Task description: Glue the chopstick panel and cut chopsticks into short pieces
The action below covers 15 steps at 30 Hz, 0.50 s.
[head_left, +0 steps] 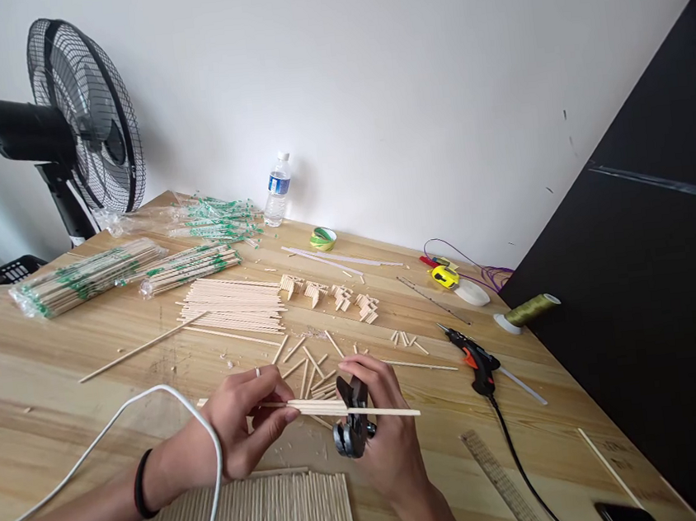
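Observation:
My left hand [246, 420] is closed in a pinch around a small bunch of thin round wooden sticks [319, 408], held level above the table. My right hand [395, 438] is wrapped round dark metal hand cutters [354, 440], whose jaws meet the sticks near their right ends. One stick reaches out past the jaws to the right. Beneath the hands lie short cut stick pieces [295, 347], partly hidden. A flat panel of sticks side by side [257, 519] lies at the near edge, below my left forearm.
Loose long sticks [232, 306], small stepped stick stacks [316, 293] and plastic-wrapped bundles [92, 277] lie farther back. A glue gun [474, 359], ruler [501, 480], thread spool [531, 310] and tape measure [445, 276] are at right. A white cable [120, 407] crosses my left wrist.

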Each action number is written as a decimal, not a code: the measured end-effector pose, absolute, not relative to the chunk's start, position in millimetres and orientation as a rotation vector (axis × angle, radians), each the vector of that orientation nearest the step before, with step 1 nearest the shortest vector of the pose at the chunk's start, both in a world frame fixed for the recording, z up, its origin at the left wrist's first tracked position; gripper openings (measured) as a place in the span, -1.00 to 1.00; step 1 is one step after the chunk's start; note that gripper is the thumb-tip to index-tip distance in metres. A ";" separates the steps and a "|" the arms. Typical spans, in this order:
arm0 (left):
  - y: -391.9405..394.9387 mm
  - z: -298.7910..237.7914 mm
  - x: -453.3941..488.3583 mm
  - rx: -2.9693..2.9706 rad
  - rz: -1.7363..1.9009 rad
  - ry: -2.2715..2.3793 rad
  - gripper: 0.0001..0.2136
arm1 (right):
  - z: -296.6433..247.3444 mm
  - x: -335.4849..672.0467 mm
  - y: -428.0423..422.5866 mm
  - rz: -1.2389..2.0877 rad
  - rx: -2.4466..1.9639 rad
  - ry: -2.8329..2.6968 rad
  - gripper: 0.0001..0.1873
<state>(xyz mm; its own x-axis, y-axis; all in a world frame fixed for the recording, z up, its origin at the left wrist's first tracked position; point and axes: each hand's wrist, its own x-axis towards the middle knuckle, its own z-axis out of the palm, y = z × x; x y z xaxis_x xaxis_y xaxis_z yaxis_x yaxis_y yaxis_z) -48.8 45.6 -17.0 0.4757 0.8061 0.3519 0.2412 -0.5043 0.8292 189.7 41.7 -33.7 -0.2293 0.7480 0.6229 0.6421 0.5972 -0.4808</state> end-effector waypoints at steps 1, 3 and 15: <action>45.4 -17.4 -48.3 1.998 0.996 0.868 -0.84 | -34.6 189.5 41.5 0.158 -1.112 -1.943 -0.46; 44.7 -17.6 -47.2 2.012 1.002 0.883 -0.85 | -36.7 189.5 41.2 0.174 -1.122 -1.933 -0.50; 36.3 -13.1 -42.6 2.169 1.041 0.926 -0.91 | -33.6 183.4 39.7 0.183 -1.113 -1.888 -0.82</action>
